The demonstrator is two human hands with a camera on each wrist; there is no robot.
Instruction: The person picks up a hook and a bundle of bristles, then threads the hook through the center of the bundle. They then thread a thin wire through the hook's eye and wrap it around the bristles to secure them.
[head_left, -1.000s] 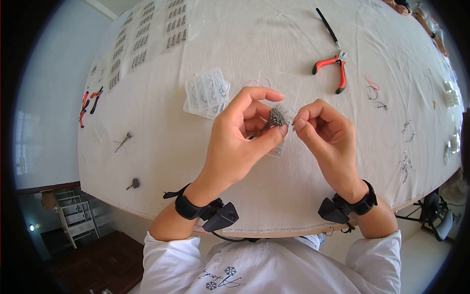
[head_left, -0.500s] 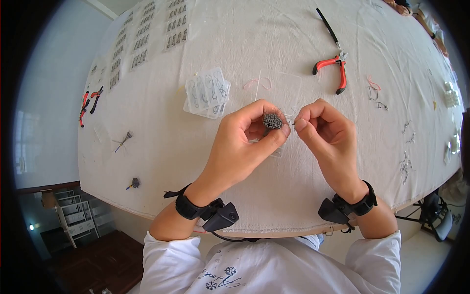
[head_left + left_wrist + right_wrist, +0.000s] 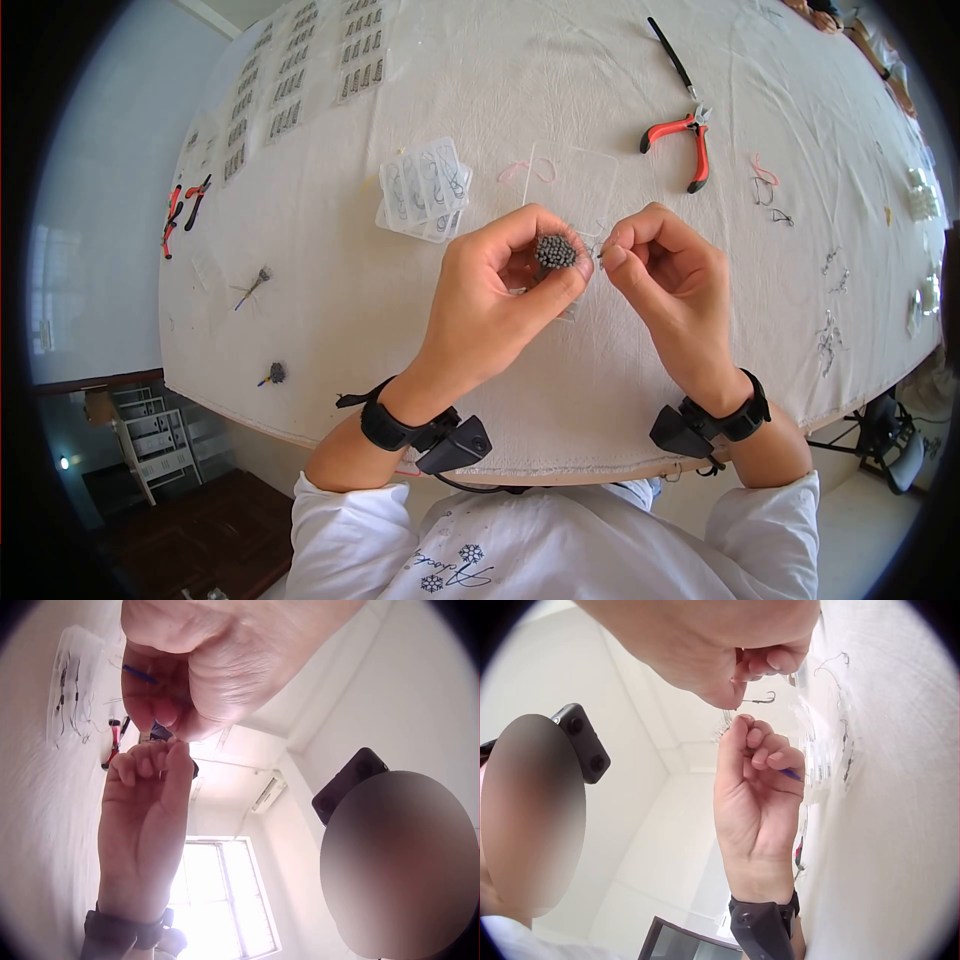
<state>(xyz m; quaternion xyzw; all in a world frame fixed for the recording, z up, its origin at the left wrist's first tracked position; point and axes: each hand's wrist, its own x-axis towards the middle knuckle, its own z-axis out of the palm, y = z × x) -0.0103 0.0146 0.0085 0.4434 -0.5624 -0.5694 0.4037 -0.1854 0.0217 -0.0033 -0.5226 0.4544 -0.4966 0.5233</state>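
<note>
My left hand grips a bundle of thin strands with grey, bead-like ends; those ends face up to the head camera. A blue tail end of the bundle pokes out between the curled fingers in the left wrist view. Close beside it, my right hand pinches a small fish hook between thumb and index finger, its bend sticking out past the fingertips in the right wrist view. The two hands' fingertips are a small gap apart in the head view. Fine pale strands show between them.
Clear boxes of rigged hooks stand left of the hands. Red-handled pliers lie at the back right. Small bundles lie at left, bagged parts far left, loose hooks at right. A pink cord lies behind the hands.
My left index finger has curled in from its raised position, and the bundle has turned so its grey ends face upward. The right hand has stayed nearly still.
</note>
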